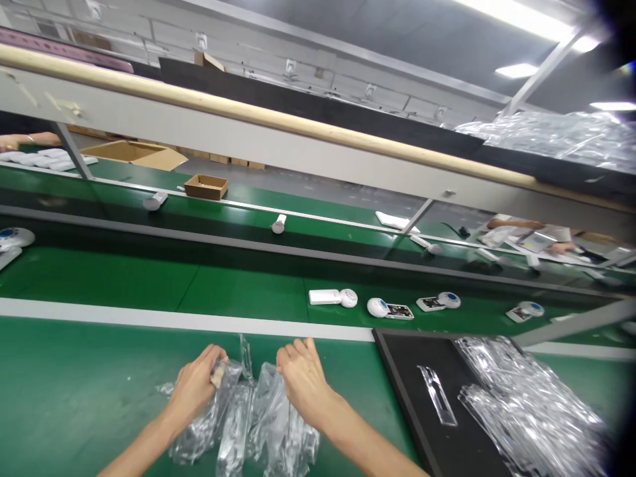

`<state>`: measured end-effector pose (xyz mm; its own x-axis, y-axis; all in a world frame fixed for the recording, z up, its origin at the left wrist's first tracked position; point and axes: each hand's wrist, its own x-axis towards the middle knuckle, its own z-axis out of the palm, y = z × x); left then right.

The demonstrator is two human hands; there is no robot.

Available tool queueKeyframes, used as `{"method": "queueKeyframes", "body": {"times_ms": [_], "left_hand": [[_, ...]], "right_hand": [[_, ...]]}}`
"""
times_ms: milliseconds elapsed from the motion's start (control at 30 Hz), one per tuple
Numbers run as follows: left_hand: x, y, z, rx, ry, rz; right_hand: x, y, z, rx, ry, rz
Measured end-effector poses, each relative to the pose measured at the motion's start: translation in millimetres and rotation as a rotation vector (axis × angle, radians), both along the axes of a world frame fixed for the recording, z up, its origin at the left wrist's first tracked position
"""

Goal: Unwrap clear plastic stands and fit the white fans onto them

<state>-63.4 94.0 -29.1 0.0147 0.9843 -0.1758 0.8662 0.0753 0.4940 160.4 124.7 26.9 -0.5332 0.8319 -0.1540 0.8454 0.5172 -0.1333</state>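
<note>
We are clenching a heap of clear plastic bags (238, 424) lying on a green bench (64, 391) directly in front of us. Our left hand (195, 387) is closing around the top of the heap, its fingers (209, 361) pinching a small pale wad (217, 375) that we cannot make out clearly. Our right hand (301, 377) is gripping the bags, with its fingers curling down into the plastic. Just to the right of our hands, a black tray (397, 377) is resting on the bench, bearing a single clear bag (437, 395) and a large pile of bags (527, 404). Beyond the bench, white round and rectangular parts (332, 297) are lying in a row on a green conveyor belt (238, 288). A small cardboard box (206, 187) is sitting on a farther belt (298, 215). Across the line, an arm (30, 139) is reaching in at the far left, and other hands (511, 224) are working at the far right.
</note>
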Motion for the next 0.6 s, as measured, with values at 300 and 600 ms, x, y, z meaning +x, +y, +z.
{"method": "queueKeyframes", "body": {"times_ms": [300,600], "left_hand": [[-1.5,-25.2,74.3,0.224,-0.397,0.025],[2.0,-21.4,101.9,0.197,-0.528,-0.009]], "right_hand": [[18.5,-13.5,38.4,0.103,0.182,0.127],[15.2,-8.1,76.8,-0.157,0.206,0.119]]}}
